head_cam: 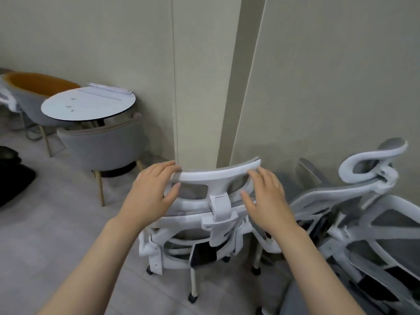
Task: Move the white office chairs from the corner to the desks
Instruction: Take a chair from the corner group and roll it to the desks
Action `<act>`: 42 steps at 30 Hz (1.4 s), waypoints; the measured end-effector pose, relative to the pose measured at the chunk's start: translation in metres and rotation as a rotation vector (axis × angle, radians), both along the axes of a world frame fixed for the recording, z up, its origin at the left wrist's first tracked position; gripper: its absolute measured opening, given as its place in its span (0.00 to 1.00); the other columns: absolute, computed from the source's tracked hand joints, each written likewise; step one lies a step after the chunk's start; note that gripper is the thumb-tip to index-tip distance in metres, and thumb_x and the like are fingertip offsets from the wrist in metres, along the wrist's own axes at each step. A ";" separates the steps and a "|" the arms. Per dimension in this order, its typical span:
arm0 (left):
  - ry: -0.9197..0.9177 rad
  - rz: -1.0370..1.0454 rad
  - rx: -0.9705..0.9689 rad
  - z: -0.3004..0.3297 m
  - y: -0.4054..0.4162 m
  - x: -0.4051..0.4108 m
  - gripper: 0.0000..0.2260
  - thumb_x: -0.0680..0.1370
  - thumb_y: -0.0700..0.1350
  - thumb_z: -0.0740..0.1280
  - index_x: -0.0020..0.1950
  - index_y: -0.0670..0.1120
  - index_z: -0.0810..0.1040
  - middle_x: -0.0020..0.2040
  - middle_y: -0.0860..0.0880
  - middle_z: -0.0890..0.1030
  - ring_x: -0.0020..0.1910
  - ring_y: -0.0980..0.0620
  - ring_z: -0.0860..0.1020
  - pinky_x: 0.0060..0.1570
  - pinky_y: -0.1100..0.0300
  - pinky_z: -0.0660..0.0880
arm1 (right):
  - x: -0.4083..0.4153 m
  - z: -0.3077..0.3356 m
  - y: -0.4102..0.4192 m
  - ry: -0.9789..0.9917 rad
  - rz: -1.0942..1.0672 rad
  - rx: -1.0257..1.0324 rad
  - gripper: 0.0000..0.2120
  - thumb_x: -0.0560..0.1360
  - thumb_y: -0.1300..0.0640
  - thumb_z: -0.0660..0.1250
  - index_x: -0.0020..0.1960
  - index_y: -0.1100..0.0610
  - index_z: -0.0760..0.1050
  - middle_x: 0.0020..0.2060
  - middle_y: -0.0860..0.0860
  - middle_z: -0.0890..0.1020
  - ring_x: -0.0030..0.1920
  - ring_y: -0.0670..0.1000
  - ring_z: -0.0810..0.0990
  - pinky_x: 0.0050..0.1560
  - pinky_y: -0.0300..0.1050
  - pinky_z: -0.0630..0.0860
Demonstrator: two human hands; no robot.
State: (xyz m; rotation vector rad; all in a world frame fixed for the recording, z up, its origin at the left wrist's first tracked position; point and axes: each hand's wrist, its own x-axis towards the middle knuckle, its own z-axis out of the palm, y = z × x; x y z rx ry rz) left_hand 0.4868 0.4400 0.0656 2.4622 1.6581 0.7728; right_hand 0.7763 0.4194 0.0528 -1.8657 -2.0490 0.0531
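Note:
A white office chair (pixel 218 226) with grey mesh stands with its back to me at the wall corner. My left hand (pixel 150 192) grips the left end of its headrest (pixel 216 178), fingers over the top edge and thumb on the front. My right hand (pixel 266 201) is at the right end of the headrest, fingers spread and nearly straight, touching or just short of it. A second white office chair (pixel 372 214) stands close on the right, tilted, with its headrest high. Part of another chair's mesh back (pixel 386 253) fills the lower right.
The projecting wall corner (pixel 200 110) is right behind the chair. To the left are a round white table (pixel 88 105) with rods on it, a grey tub chair (pixel 106 146) and an orange-lined one (pixel 34 87). Black items (pixel 11 176) lie on the grey floor at the far left.

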 end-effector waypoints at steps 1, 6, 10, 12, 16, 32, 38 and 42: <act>-0.008 0.004 -0.012 0.002 0.010 0.010 0.17 0.79 0.49 0.64 0.68 0.48 0.73 0.69 0.50 0.72 0.69 0.50 0.69 0.69 0.50 0.65 | 0.004 0.004 0.017 -0.008 0.043 0.018 0.27 0.80 0.41 0.53 0.75 0.51 0.58 0.76 0.52 0.58 0.77 0.53 0.51 0.77 0.51 0.49; 0.008 0.055 -0.062 -0.002 0.039 0.039 0.14 0.80 0.55 0.57 0.57 0.51 0.78 0.53 0.55 0.80 0.53 0.53 0.76 0.54 0.56 0.70 | 0.007 0.008 0.084 -0.077 0.290 0.038 0.27 0.79 0.38 0.45 0.68 0.50 0.70 0.66 0.47 0.73 0.69 0.49 0.66 0.77 0.54 0.51; -0.101 0.093 -0.087 -0.005 0.035 0.028 0.15 0.80 0.57 0.54 0.39 0.52 0.71 0.35 0.56 0.74 0.37 0.58 0.73 0.37 0.54 0.70 | -0.016 -0.014 0.091 0.056 0.248 0.334 0.17 0.78 0.45 0.54 0.45 0.52 0.78 0.43 0.46 0.81 0.47 0.52 0.77 0.68 0.58 0.64; -0.105 0.112 -0.095 -0.006 0.024 0.023 0.16 0.80 0.58 0.53 0.38 0.53 0.71 0.34 0.56 0.73 0.36 0.58 0.72 0.36 0.53 0.71 | -0.022 -0.025 0.089 0.142 0.276 0.494 0.15 0.77 0.49 0.56 0.41 0.53 0.78 0.39 0.46 0.80 0.42 0.53 0.76 0.57 0.54 0.68; -0.086 0.187 -0.084 -0.003 -0.001 0.009 0.13 0.80 0.55 0.57 0.38 0.53 0.70 0.33 0.56 0.72 0.34 0.58 0.71 0.35 0.55 0.70 | -0.040 -0.029 0.081 0.191 0.443 0.652 0.17 0.77 0.50 0.55 0.41 0.53 0.79 0.38 0.48 0.81 0.38 0.54 0.76 0.44 0.49 0.68; -0.133 0.631 -0.066 -0.008 -0.259 -0.090 0.14 0.80 0.56 0.55 0.36 0.53 0.65 0.34 0.55 0.71 0.36 0.57 0.70 0.35 0.57 0.67 | -0.179 -0.036 -0.103 0.270 0.854 0.731 0.15 0.75 0.51 0.58 0.47 0.53 0.83 0.43 0.47 0.83 0.42 0.52 0.78 0.47 0.47 0.67; -0.084 0.776 0.009 -0.014 -0.389 -0.114 0.17 0.75 0.63 0.55 0.41 0.50 0.71 0.37 0.56 0.72 0.40 0.55 0.69 0.40 0.59 0.65 | -0.235 -0.037 -0.190 0.380 1.056 0.659 0.14 0.73 0.51 0.60 0.47 0.53 0.82 0.43 0.48 0.83 0.43 0.52 0.77 0.48 0.48 0.68; -0.070 0.918 0.010 -0.017 -0.474 -0.132 0.19 0.72 0.67 0.58 0.43 0.51 0.70 0.40 0.56 0.72 0.41 0.54 0.70 0.42 0.59 0.63 | -0.280 -0.035 -0.250 0.431 1.200 0.591 0.13 0.73 0.50 0.60 0.46 0.53 0.82 0.41 0.48 0.82 0.41 0.52 0.78 0.46 0.49 0.68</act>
